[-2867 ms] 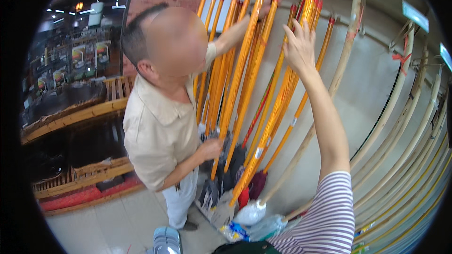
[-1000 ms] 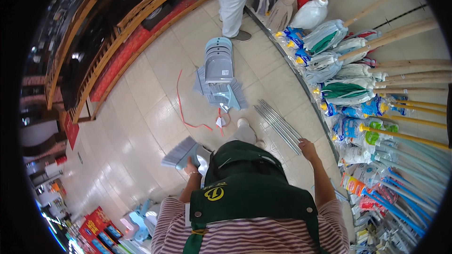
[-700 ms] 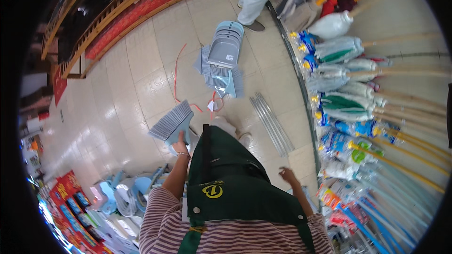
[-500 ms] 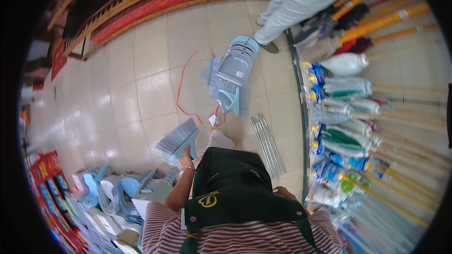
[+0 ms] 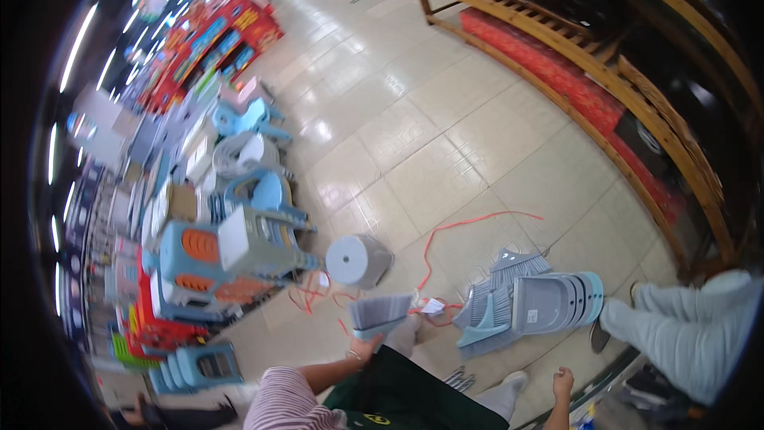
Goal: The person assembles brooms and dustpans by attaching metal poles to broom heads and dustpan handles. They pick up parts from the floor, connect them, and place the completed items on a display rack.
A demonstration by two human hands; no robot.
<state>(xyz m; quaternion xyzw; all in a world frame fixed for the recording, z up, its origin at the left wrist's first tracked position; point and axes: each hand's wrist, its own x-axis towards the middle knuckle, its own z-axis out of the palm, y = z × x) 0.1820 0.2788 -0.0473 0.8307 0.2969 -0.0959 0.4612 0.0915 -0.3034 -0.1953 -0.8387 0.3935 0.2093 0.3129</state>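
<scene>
Hiding part of the rods (image 5: pixel 459 379) is the apron (image 5: pixel 410 392); outstretched left hand (image 5: pixel 366 347) grips the broom (image 5: pixel 379 312) nearside of the stool (image 5: pixel 358 261); right hand (image 5: pixel 563 383), well right of the stool, open or closed I cannot tell.

from the person's head, the wide fisheye looks down and outward over pale glossy floor tiles (image 5: pixel 398 151); a dark green cloth apron (image 5: pixel 410 392) is close, at the lower edge

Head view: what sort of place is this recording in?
Most likely a household-goods shop. Stacked blue plastic stools stand at left, a red display shelf rises behind, and several nested grey dustpans lie beside matching broom heads on the floor.
</scene>
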